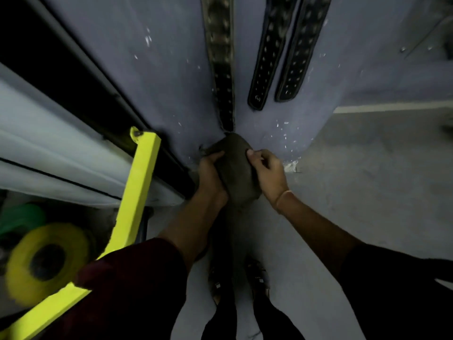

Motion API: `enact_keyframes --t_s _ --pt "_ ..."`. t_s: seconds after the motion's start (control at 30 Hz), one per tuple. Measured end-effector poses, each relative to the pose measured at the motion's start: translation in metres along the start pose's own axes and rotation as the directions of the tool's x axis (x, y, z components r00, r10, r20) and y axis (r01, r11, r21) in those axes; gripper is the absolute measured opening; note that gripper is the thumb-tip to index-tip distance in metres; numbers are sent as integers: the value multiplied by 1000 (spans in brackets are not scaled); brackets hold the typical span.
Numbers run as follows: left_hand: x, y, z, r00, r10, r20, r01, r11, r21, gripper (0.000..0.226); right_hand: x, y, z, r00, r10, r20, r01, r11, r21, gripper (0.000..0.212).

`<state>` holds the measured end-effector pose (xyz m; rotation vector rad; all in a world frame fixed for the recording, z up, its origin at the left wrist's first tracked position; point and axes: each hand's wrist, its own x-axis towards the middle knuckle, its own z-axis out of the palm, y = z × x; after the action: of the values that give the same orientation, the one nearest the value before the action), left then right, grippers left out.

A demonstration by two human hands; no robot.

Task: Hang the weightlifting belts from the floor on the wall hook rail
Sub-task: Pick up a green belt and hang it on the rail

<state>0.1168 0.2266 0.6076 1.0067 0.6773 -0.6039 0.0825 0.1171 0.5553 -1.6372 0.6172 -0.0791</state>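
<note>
Belt, wide padded end, sits low against the wall between both hands: left hand curls round its left edge, right hand pinches the right edge, equally near. Long axis runs straight up the wall, away from the hands; hook rail out of view. Black belts hang just right, yellow frame crowds the left.

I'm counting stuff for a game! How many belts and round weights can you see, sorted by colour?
Brown belt: 1
Black belts: 2, the left black belt and the right black belt, both against the wall
Yellow weight plate: 1
Green weight plate: 1
Total: 5
</note>
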Motion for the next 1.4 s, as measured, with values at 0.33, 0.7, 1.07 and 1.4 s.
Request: enact_keyframes --t_s 0.33,0.7,1.07,1.4 --pt "-123 100 47 953 264 150 -290 937 193 45 -59 -177 -15 945 -245 215 144 905 400 37" --pt "-221 180 70 874 317 368 -383 916 118 17 -126 -275 -41 884 -437 165 334 838 432 24" --pt "-277 196 57 762 399 511 -467 885 5 23 -167 -337 -32 834 -549 -53 542 797 268 23" --pt "-290 192 54 537 486 690 -609 789 -81 41 -186 -354 -36 823 -527 -212 566 794 224 26"
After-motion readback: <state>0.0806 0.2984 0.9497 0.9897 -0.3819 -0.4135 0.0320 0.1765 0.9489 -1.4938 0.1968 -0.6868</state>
